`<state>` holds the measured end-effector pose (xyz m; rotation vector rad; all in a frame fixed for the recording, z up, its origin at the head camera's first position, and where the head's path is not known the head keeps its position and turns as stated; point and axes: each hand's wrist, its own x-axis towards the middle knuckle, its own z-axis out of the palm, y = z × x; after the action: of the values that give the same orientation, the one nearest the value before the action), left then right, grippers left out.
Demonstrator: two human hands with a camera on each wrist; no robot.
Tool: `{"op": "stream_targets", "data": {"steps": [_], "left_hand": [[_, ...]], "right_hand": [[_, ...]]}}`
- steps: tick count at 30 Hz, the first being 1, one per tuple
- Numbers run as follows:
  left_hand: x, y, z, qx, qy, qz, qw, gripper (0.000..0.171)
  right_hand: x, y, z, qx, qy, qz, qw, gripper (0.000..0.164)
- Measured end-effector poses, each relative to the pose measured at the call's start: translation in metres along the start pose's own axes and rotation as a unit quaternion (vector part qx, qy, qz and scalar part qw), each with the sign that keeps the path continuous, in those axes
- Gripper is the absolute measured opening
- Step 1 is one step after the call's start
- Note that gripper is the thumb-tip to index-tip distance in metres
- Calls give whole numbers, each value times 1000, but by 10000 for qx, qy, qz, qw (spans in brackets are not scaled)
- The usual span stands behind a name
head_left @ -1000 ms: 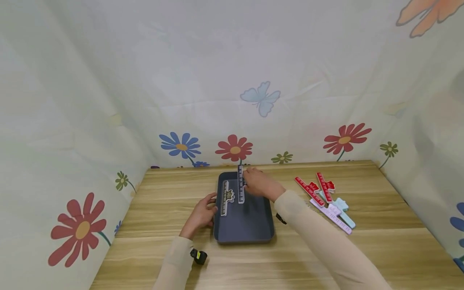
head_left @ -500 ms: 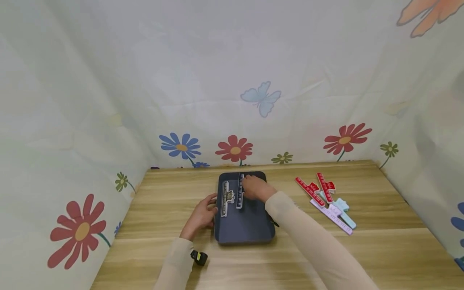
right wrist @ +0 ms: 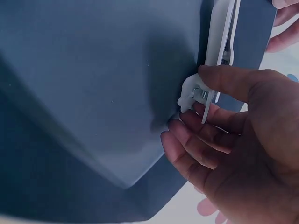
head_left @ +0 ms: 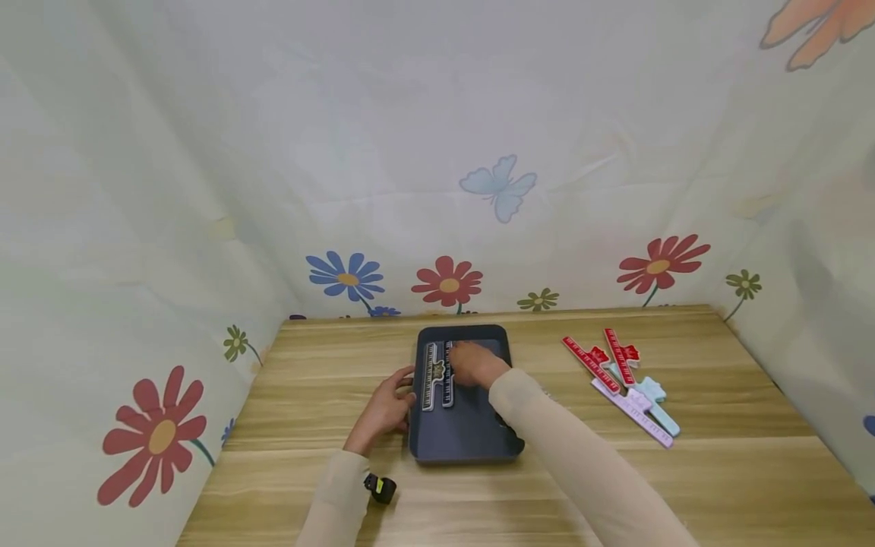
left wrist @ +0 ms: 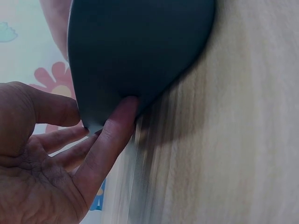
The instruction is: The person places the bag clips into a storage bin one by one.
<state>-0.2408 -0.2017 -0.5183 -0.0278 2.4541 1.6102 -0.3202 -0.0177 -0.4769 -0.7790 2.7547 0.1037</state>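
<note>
The black plastic clip with a white piano-key strip [head_left: 447, 389] is inside the dark grey rectangular tray [head_left: 465, 444], parallel to and just right of a matching black piano-key clip with a gold crown-shaped handle [head_left: 429, 384]. The right hand [head_left: 474, 363] pinches its handle between thumb and fingers; full contact with the tray floor cannot be confirmed. The step in hand appears to be alignment of this clip; the next move would call for seating it flat, then releasing the handle. The right forearm crosses the tray's right edge diagonally, palm inward. The left hand [head_left: 386, 404] rests relaxed fingers against the tray's left outer wall, apparently steadying it. Well right of the tray, two red clips [head_left: 591, 365] lie with one lavender clip [head_left: 636, 414] and one pale-blue clip [head_left: 661, 416] on the wood-grain table [head_left: 307, 357].
</note>
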Motion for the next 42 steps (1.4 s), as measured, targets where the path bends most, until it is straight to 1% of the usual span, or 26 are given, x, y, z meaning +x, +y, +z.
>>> {"op": "stream_targets", "data": {"steps": [8,16,19,23,27,30,35,38,42], "left_hand": [[0,1,0,2,7,-4,10000,56],[-1,1,1,104,26,-30,9999,55],[-1,2,1,97,35,-11,9999,55],[-2,3,1,96,69,-27,9999,56],[-2,4,0,119,77,-72,9999,56],[-1,5,0,88,65,-80,9999,56],[0,5,-1,110,85,-63,9999,56],[0,5,0,164,109,-105,9998,56],[0,5,0,173,140,-151,9996,56]], "right_hand": [[3,0,3,61,18,107,9999,44],[2,2,4,121,142,69,9998,45],[-1,4,4,276,185,79,9994,47],[-6,8,1,474,227,66,9986,55],[-10,15,0,545,288,72,9981,64],[-13,22,-3,556,378,26,9977,67],[-22,35,-10,603,599,-249,9961,64],[-30,44,-15,656,783,-343,9942,62],[-44,56,-22,978,1008,-410,9892,63]]}}
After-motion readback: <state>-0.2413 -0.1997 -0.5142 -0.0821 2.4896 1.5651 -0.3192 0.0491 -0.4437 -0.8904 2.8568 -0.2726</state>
